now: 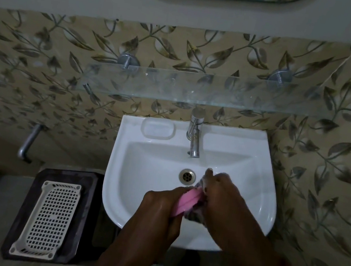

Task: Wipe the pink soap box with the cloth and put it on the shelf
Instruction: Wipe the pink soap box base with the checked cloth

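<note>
The left hand (161, 201) curls its fingers round the pink soap box (184, 202), holding it over the sink (141, 173) so drips fall in. The right hand (221, 191) bunches the cloth (195, 215) against the box's far end. The glass shelf (199, 90) waits well beyond both hands.

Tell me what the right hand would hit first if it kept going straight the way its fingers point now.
The right hand, gripping the cloth against the pink soap box, points up-left across the basin. Likely first contact is the sink floor near the drain, then the tap; depth is uncertain.
</note>
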`<state>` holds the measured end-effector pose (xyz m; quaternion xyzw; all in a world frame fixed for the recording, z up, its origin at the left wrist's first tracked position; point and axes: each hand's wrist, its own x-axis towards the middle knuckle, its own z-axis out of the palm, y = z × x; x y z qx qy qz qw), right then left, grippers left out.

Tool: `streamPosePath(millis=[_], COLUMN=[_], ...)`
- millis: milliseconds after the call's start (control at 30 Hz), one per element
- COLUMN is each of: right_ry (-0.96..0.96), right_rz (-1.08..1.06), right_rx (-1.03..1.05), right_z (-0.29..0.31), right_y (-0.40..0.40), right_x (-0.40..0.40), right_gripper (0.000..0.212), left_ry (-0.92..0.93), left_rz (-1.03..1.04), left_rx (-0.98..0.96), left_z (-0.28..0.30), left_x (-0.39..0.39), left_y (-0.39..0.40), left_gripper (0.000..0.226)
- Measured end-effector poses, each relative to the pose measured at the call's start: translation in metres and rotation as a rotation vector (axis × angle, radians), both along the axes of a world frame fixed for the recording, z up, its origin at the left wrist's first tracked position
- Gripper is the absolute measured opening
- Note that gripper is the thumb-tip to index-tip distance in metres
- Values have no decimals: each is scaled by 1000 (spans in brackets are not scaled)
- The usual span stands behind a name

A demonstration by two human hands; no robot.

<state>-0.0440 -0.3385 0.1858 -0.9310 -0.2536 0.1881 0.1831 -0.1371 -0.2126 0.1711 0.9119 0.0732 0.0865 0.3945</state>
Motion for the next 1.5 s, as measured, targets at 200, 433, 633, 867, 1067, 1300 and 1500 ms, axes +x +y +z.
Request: streamPosePath(millis=[200, 433, 633, 867, 1067, 1300, 1500], right_ry=[-216, -310, -217, -288, -246, -171, -253], right_rz=[-93, 248, 66, 110, 115, 19, 214], right_rx=[460, 433, 464, 468, 466, 413, 395], right_z=[21, 3, 6, 21, 19, 14, 17], right_y=[-11, -17, -15, -8, -9, -11, 7], right_x=[4, -30, -21, -43, -42, -14, -56], right_gripper=[32, 67, 62, 56, 56, 51, 42], left_ry=[17, -45, -137, -330, -403, -372, -300], left_rz=[45, 18, 121, 147, 166, 189, 67], left_rx=[28, -94, -50, -325, -286, -326, -211], left_z=[-7, 4, 2, -10, -28, -40, -47], left_x=[3, 5, -4, -7, -14, -19, -13], left_y=[5, 6, 7, 5, 6, 9, 16], left_gripper=[29, 25, 36, 41, 39, 36, 53])
